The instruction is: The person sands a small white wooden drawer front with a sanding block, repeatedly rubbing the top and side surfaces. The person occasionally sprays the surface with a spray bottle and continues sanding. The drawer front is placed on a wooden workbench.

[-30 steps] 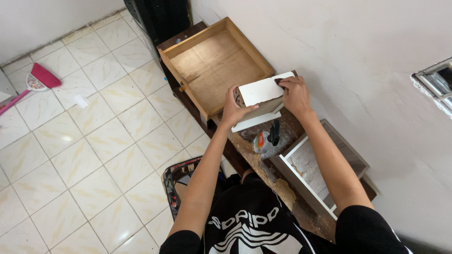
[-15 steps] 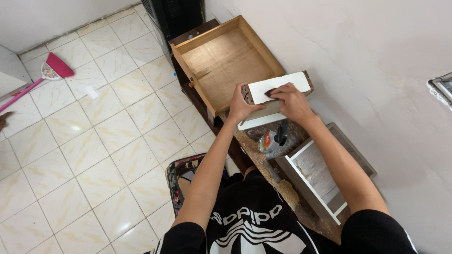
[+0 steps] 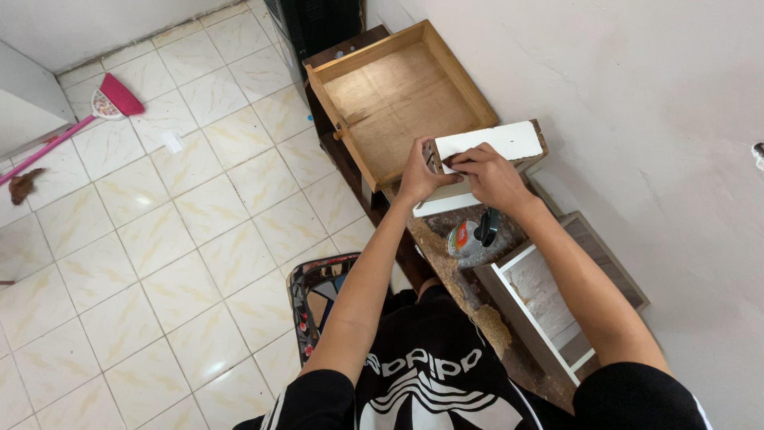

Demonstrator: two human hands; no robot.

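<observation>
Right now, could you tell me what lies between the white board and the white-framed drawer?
In the head view, a clear bottle with a dark cap lies on the worn bench top.

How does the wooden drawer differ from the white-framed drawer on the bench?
The wooden drawer is bare brown wood; the white-framed drawer has white-painted edges. The wooden drawer lies beyond both hands, past the white board they hold; the white-framed drawer lies nearer the person, beside the right forearm. Both are open-topped, empty and out of any cabinet.
</observation>
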